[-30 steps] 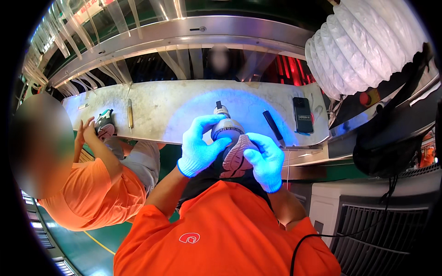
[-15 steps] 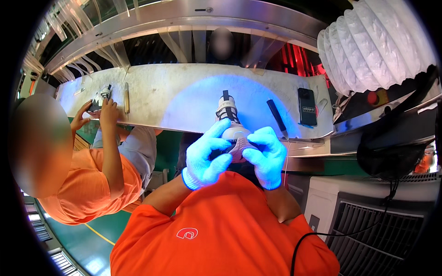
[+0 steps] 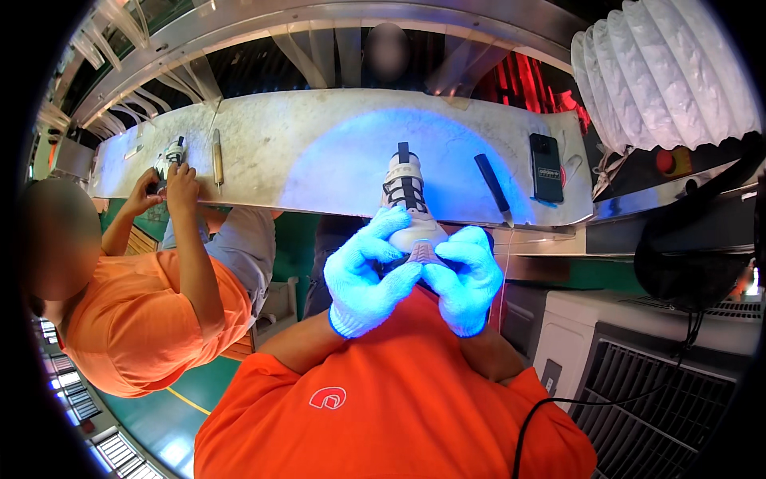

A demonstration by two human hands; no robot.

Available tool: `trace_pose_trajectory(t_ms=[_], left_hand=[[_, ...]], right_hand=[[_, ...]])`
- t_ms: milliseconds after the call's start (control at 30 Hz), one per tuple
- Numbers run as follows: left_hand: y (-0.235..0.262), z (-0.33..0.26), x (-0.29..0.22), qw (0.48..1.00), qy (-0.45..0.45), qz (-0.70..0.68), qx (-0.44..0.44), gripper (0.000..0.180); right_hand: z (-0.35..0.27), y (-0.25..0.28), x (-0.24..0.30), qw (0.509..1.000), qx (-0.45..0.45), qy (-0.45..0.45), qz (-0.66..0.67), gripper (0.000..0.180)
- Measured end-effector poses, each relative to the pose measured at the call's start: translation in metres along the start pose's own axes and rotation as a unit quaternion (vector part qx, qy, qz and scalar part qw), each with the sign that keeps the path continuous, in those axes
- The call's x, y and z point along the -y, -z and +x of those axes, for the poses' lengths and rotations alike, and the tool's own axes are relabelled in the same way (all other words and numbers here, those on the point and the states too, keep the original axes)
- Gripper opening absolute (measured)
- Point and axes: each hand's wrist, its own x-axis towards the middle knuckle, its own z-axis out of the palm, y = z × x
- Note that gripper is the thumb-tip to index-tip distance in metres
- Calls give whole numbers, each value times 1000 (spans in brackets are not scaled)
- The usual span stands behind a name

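A light-coloured shoe [image 3: 415,231] with dark straps points its toe toward me, its heel end over the table and its toe past the near edge. My left hand [image 3: 369,267], in a white knit glove glowing blue, grips the toe from the left. From the right my right hand [image 3: 465,279], gloved alike, holds the toe too. Both thumbs press together at the pinkish toe end of the sole [image 3: 423,254]. The fingers cover the sides of the toe. A slim black-handled tool [image 3: 492,184] lies on the table beyond my right hand.
A black phone [image 3: 546,168] lies at the table's right end. On the left a person in orange [image 3: 152,311] handles another shoe [image 3: 171,153], near a tan-handled tool [image 3: 217,160]. A white ribbed duct [image 3: 662,76] hangs at upper right; a pale machine [image 3: 586,319] stands below.
The toe has tilted down slightly, showing more of the upper and less of the sole. My thumbs have come together at the toe. The view has shifted a little.
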Motion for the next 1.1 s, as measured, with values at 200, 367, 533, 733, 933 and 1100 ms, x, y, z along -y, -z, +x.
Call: trace_pose_trajectory(t_ms=[200,367,533,733,933,1100], left_hand=[[2,1,1,1000,-10,7,6,29],[-4,5,-5,1000,-4,-5,-10,28],[-3,8,-3,999,-29,37,-4,28],[0,7,-4,1000,-2,24,-4,30],[10,9,-4,999,46,-12,11,41],[30,29,-9,989,50,31,134,49]], right_hand=[[2,-2,-2,1000,1,11,-2,36],[5,-3,-1,1000,-3,10,7,36],[7,-3,1,1000,-6,14,-12,36],[8,-4,1,1000,-4,11,-11,34],[-2,-10,-4,994,-36,-74,65,61],[-3,-14,-3,993,8,-85,81,88]])
